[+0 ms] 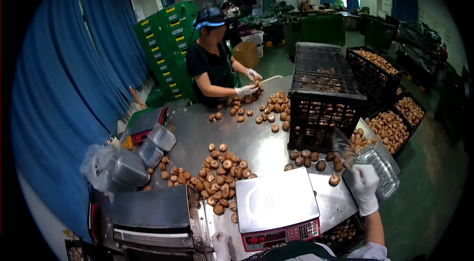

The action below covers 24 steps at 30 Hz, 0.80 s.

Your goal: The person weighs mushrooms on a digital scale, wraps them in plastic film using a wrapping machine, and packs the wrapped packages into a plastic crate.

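My right hand [365, 184], in a white glove, is closed at the right edge of the steel table. It grips a clear plastic tray [341, 145] that is blurred by motion. Beside that hand lies a stack of clear trays [385, 169]. My left hand [220, 246], also gloved, is low by the left side of the scale and partly cut off; its fingers are not clear enough to read. The digital scale [277, 199] has a bare plate and a lit red display. A heap of brown mushrooms [222, 177] lies left of it.
Across the table a person [215, 63] in gloves handles mushrooms. A tall black crate [321, 98] of mushrooms stands on the table, with more crates [390, 130] beyond. Wrapped clear trays [126, 167] and a second scale [148, 120] sit left. Green crates [168, 54] are stacked behind.
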### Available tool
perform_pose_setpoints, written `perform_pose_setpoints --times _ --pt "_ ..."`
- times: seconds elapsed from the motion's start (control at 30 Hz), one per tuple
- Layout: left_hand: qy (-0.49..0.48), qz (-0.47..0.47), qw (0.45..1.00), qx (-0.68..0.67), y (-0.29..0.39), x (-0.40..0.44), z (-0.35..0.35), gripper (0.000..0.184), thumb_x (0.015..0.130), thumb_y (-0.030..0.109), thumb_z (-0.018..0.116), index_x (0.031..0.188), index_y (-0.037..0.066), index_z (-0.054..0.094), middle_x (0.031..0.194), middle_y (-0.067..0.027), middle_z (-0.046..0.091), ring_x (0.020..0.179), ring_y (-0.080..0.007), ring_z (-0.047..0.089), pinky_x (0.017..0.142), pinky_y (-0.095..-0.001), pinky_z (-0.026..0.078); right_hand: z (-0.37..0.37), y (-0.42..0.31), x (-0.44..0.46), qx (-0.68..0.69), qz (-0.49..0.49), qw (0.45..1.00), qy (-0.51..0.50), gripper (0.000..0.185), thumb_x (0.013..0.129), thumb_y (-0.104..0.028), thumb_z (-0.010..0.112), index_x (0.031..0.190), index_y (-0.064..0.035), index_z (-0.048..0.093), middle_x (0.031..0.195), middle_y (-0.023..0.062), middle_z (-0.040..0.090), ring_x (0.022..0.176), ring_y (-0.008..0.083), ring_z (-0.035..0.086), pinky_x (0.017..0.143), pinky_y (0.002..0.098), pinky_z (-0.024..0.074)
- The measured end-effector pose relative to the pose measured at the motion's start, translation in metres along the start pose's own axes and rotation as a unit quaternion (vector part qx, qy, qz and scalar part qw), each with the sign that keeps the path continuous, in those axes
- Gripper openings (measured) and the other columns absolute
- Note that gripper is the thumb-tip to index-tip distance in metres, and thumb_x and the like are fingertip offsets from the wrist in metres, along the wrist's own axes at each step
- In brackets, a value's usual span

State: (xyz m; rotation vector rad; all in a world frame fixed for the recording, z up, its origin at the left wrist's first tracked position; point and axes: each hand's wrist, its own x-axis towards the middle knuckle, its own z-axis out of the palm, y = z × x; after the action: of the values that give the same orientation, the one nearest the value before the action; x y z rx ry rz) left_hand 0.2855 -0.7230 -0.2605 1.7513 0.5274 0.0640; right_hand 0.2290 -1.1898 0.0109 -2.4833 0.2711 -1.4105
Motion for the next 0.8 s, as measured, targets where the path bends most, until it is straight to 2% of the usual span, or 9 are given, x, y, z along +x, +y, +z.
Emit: perform_pose_setpoints --times 0.03,0.07,0.13,0.17,0.23,0.4,0.5,0.6,0.8 --pt "0.019 0.021 0.999 0.028 -0.002 -0.003 0.000 0.035 0.086 0.014 0.060 0.119 0.005 0.051 0.097 -0.0053 0.056 0.069 -0.0100 0.051 0.055 -0.0236 0.042 0.009 -0.020 0.000 0.037 -0.039 0.998 -0.020 0.008 0.074 -0.002 0.067 0.080 -0.0050 0.064 0.077 0.0083 0.063 0.068 0.0246 0.060 0.059 0.0333 0.0491" --pt "-0.040 -0.086 0.995 -0.017 0.002 -0.003 -0.003 0.056 0.079 0.014 0.064 0.128 -0.002 0.041 0.122 -0.0154 0.049 0.109 -0.0232 0.048 0.089 -0.0326 0.043 0.025 -0.027 -0.009 0.063 -0.089 0.993 -0.052 0.011 0.073 -0.002 0.068 0.082 -0.0061 0.064 0.075 0.0065 0.063 0.065 0.0234 0.060 0.057 0.0328 0.0493" --pt "-0.038 -0.127 0.990 -0.047 0.053 -0.027 0.004 0.057 0.079 0.014 0.062 0.128 -0.002 0.039 0.120 -0.0155 0.049 0.103 -0.0219 0.050 0.089 -0.0308 0.043 0.053 -0.059 -0.021 0.157 -0.148 0.961 -0.172 0.016 0.073 -0.006 0.069 0.088 -0.0068 0.064 0.077 0.0064 0.064 0.066 0.0233 0.060 0.059 0.0319 0.0502" --pt "-0.063 -0.101 0.991 -0.053 0.031 -0.018 0.004 0.045 0.087 0.015 0.057 0.129 0.008 0.041 0.109 -0.0044 0.051 0.075 -0.0098 0.051 0.060 -0.0210 0.042 0.068 -0.069 -0.034 0.169 -0.176 0.935 -0.257 0.016 0.076 -0.013 0.068 0.089 -0.0073 0.063 0.081 0.0056 0.064 0.069 0.0229 0.061 0.060 0.0317 0.0499" --pt "-0.031 -0.093 0.991 -0.086 0.060 -0.028 0.011 0.044 0.088 0.019 0.059 0.128 0.007 0.043 0.115 -0.0055 0.051 0.084 -0.0115 0.053 0.066 -0.0229 0.045 0.096 -0.077 -0.065 0.163 -0.188 0.838 -0.485 0.027 0.080 -0.030 0.064 0.094 -0.0070 0.064 0.089 0.0062 0.065 0.076 0.0250 0.061 0.063 0.0364 0.0502" --pt "-0.025 -0.052 0.993 -0.103 0.066 -0.040 -0.009 0.038 0.088 0.019 0.061 0.122 0.006 0.051 0.123 -0.0109 0.051 0.099 -0.0169 0.054 0.081 -0.0284 0.045 0.112 -0.086 -0.051 0.213 -0.139 0.805 -0.536 0.035 0.081 -0.036 0.065 0.100 -0.0067 0.065 0.085 0.0109 0.066 0.075 0.0296 0.062 0.068 0.0373 0.0516" --pt "-0.008 0.063 0.985 0.163 0.097 -0.072 -0.021 0.042 0.081 0.012 0.062 0.121 0.003 0.052 0.130 -0.0179 0.045 0.113 -0.0277 0.050 0.093 -0.0324 0.042 0.121 -0.092 -0.014 0.202 -0.051 0.819 -0.535 0.033 0.081 -0.032 0.067 0.104 -0.0080 0.066 0.086 0.0156 0.065 0.076 0.0299 0.063 0.069 0.0364 0.0506" --pt "-0.022 0.271 0.781 0.561 0.089 -0.082 -0.026 0.044 0.077 0.020 0.063 0.118 0.008 0.053 0.130 -0.0142 0.044 0.104 -0.0325 0.053 0.082 -0.0390 0.049 0.153 -0.089 0.008 0.199 -0.026 0.834 -0.514 0.036 0.081 -0.032 0.067 0.107 -0.0083 0.065 0.088 0.0162 0.065 0.078 0.0290 0.063 0.068 0.0359 0.0504" --pt "-0.092 0.094 0.722 0.680 0.075 -0.043 -0.010 0.051 0.069 0.023 0.072 0.113 0.009 0.051 0.110 -0.0117 0.054 0.083 -0.0266 0.058 0.062 -0.0347 0.052 0.252 -0.092 0.030 0.183 0.027 0.782 -0.595 0.037 0.084 -0.032 0.062 0.112 -0.0081 0.064 0.100 0.0151 0.067 0.085 0.0272 0.066 0.078 0.0335 0.0507"
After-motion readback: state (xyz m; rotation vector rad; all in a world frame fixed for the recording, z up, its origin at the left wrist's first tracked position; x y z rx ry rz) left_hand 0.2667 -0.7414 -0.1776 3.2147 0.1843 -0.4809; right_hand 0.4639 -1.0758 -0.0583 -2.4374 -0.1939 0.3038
